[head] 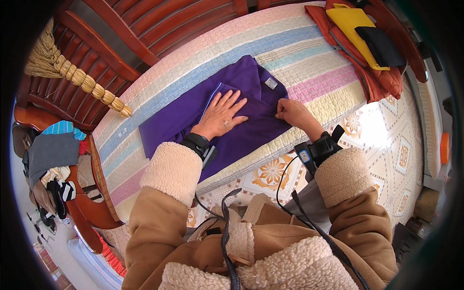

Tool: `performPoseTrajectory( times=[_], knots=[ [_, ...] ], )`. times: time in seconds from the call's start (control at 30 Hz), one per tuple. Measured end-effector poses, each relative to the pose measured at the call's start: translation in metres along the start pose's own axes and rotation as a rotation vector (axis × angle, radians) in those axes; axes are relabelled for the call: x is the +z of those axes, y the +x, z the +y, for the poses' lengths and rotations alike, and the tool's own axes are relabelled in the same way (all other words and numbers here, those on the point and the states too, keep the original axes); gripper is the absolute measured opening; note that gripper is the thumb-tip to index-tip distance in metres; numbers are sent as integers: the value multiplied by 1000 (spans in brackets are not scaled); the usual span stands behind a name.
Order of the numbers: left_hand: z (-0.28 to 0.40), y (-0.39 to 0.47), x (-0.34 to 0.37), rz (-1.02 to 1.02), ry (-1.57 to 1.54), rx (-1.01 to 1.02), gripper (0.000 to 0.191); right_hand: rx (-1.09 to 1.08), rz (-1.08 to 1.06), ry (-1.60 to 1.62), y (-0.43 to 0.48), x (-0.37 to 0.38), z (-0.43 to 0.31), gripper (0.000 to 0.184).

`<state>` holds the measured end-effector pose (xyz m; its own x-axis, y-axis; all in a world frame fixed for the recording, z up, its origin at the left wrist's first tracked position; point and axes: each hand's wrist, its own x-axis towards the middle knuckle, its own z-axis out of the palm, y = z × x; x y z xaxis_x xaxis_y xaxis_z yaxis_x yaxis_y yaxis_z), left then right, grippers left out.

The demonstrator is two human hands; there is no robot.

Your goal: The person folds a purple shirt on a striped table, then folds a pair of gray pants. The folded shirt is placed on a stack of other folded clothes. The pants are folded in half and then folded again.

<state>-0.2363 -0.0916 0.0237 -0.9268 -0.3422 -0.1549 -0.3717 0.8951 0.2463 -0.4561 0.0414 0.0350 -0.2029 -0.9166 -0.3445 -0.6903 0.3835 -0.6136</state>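
Note:
Purple trousers or a similar purple garment (177, 105) lie partly folded on a striped quilted cover (290, 21). A thin white-and-blue edge runs across the cloth beside my left hand (221, 114), which rests flat on the garment with its fingers spread. My right hand (293, 113) is at the garment's right edge, its fingers curled and pinching the purple cloth. A small pale label (270, 83) shows near the upper right of the garment, above my right hand.
A straw hand broom (87, 81) lies at the upper left, over the wooden bench back (105, 47). Orange-red clothing (384, 83), a yellow folded cloth (353, 32) and a black one (380, 47) are piled at the upper right. Clothes, including a grey cloth (54, 152), hang at the left armrest.

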Motion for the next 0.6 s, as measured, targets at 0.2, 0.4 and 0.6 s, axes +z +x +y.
performPoseTrajectory(
  times=[0.2, 0.4, 0.6],
  knots=[
    [-16, -2, 3, 11, -13, -215, 62, 6, 13, -3, 0, 1, -1, 19],
    [-16, -27, -6, -52, -113, -325, 61, -2, 3, 25, 2, -1, 1, 19],
    [-14, -103, -8, -51, -171, -436, 60, -13, 32, 64, 4, 1, 4, 19]
  ],
)
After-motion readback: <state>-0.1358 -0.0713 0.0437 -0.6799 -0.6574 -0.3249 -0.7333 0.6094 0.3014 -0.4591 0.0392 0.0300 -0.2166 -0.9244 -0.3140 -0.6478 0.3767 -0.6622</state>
